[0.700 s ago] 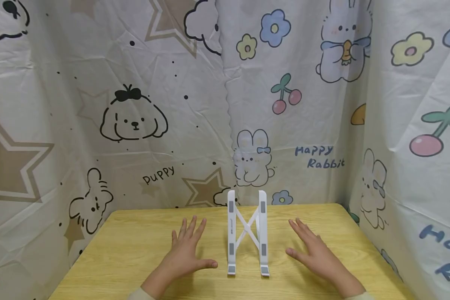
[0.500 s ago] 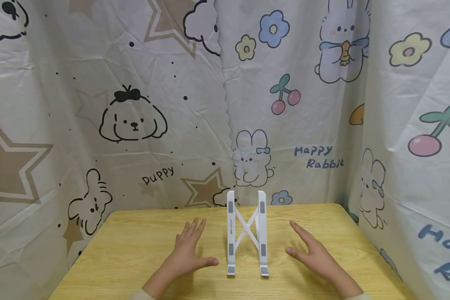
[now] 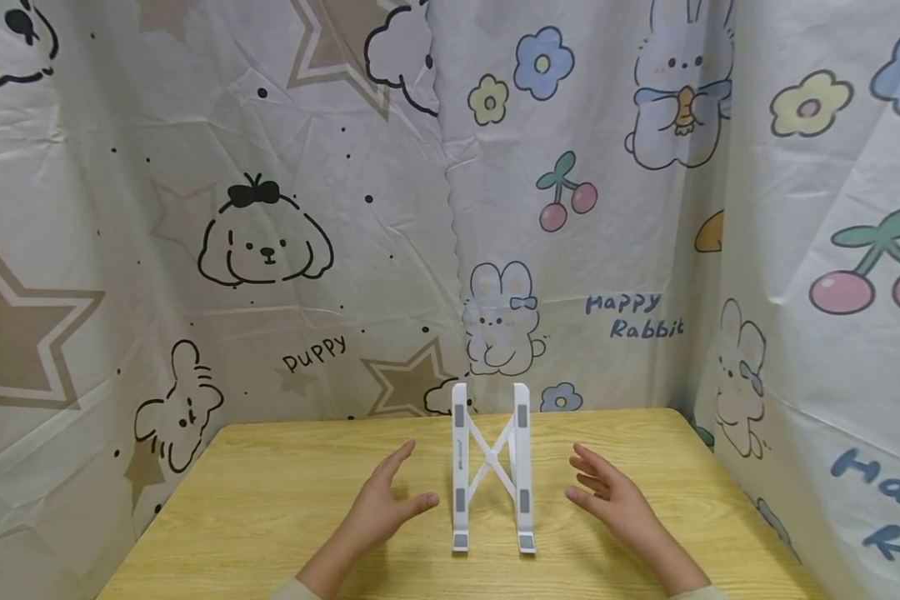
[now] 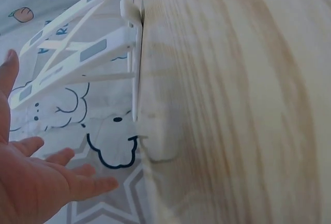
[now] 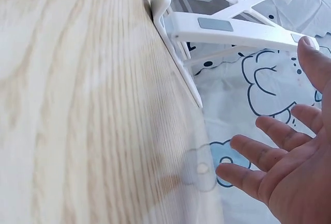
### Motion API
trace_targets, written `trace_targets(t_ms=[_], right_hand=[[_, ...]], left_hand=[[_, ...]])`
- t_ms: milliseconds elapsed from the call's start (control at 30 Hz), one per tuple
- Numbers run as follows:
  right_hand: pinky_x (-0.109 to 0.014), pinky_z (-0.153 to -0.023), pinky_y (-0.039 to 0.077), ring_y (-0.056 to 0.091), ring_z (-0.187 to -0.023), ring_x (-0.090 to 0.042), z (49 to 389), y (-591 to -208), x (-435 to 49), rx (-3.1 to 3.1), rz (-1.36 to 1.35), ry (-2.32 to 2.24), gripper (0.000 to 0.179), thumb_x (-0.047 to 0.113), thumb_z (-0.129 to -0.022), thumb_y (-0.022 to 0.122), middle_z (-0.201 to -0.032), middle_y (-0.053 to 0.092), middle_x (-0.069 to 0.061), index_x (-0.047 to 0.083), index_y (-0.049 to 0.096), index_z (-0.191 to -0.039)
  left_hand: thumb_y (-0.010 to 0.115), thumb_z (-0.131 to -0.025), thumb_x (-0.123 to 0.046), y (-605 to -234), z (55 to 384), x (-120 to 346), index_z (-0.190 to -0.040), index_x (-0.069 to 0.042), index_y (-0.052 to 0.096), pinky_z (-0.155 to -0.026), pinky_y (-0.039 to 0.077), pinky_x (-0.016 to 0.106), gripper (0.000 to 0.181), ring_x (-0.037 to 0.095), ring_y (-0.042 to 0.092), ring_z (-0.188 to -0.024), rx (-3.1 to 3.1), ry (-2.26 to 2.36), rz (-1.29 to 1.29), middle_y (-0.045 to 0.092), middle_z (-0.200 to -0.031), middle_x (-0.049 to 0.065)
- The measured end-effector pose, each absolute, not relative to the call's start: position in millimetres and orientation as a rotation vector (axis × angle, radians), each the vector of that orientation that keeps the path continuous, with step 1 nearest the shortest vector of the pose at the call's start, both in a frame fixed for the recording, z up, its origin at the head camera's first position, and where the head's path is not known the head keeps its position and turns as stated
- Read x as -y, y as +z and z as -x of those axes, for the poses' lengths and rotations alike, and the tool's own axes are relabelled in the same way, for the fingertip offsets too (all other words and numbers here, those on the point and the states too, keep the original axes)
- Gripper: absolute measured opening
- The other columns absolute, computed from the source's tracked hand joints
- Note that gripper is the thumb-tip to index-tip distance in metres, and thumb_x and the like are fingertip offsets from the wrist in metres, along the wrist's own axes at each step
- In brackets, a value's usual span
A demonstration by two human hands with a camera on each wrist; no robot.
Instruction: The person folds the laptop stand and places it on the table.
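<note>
A white folding laptop stand (image 3: pixel 492 457) with grey pads stands raised on the wooden table, its X-shaped brace between two sloping rails. To its left is my left hand (image 3: pixel 378 508), fingers extended and thumb apart, touching nothing. On the other side my right hand (image 3: pixel 615 504) hovers with its palm towards the stand, also apart from it. The left wrist view has the left hand (image 4: pixel 36 185) beside the near rail of the stand (image 4: pixel 93 50). In the right wrist view the right hand (image 5: pixel 289 167) has spread, bent-free fingers beside a rail of the stand (image 5: pixel 238 31).
The light wood table (image 3: pixel 270 475) extends around the stand on all sides. Behind it and along both sides hangs a pale curtain (image 3: pixel 390 275) printed with puppies, rabbits, stars, flowers and cherries.
Both hands have come slightly nearer the stand and turned more edge-on, with palms facing inward. The left fingers, spread before, now overlap in the head view. The stand stays in place.
</note>
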State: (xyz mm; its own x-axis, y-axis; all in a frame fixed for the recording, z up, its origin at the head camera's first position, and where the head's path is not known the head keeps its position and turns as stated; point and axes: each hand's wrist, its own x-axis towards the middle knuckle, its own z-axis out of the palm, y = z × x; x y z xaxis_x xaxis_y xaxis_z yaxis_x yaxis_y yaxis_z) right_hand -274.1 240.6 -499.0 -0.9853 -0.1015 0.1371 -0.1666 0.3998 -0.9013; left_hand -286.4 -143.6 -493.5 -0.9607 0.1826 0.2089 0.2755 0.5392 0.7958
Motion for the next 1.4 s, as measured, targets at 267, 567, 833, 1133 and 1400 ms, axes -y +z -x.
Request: trace_targets(t_ms=[267,567,833,1133,1400], right_hand=[[-0.032,-0.096,0.058,0.065,-0.123,-0.036,280,-504,-231,2.515,-0.221,1.797,0.061,0.018,-0.096,0.073,-0.144,0.058,-0.023,0.009,0.048,-0.151],[-0.039,-0.080,0.063,0.070,-0.110,-0.025,285,-508,-221,2.495,-0.203,1.890,0.057,0.024,-0.094,0.076,-0.137,0.063,-0.022,0.009,0.055,-0.146],[-0.043,-0.080,0.063,0.070,-0.107,-0.024,288,-508,-210,2.452,-0.184,1.957,0.052,0.017,-0.095,0.074,-0.135,0.063,-0.025,0.006,0.058,-0.143],[-0.041,-0.074,0.064,0.071,-0.100,-0.026,293,-509,-202,2.429,-0.152,1.970,0.050,0.012,-0.093,0.076,-0.129,0.066,-0.024,0.000,0.060,-0.139],[-0.045,-0.074,0.065,0.072,-0.097,-0.026,296,-509,-193,2.418,-0.061,1.946,0.041,0.012,-0.092,0.077,-0.120,0.071,-0.018,0.003,0.068,-0.130]], left_hand=[[0.082,-0.086,-0.040,-499,290,134,-0.152,-0.008,0.046,-0.110,0.041,0.066,0.081,0.044,0.047,-0.139,2.543,-1.736,0.383,0.049,-0.153,0.019],[0.083,-0.088,-0.031,-500,290,121,-0.144,-0.002,0.052,-0.099,0.057,0.047,0.071,0.043,0.059,-0.127,2.449,-1.854,0.364,0.059,-0.139,0.024],[0.081,-0.090,-0.019,-502,296,112,-0.135,0.002,0.060,-0.093,0.060,0.035,0.055,0.036,0.066,-0.117,2.365,-1.957,0.326,0.063,-0.130,0.027],[0.075,-0.093,-0.009,-503,300,100,-0.134,0.005,0.059,-0.086,0.062,0.048,0.046,0.029,0.068,-0.108,2.329,-2.072,0.273,0.062,-0.129,0.030],[0.073,-0.096,-0.012,-504,305,93,-0.134,0.001,0.060,-0.084,0.063,0.048,0.043,0.021,0.067,-0.105,2.314,-2.151,0.264,0.065,-0.127,0.020]])
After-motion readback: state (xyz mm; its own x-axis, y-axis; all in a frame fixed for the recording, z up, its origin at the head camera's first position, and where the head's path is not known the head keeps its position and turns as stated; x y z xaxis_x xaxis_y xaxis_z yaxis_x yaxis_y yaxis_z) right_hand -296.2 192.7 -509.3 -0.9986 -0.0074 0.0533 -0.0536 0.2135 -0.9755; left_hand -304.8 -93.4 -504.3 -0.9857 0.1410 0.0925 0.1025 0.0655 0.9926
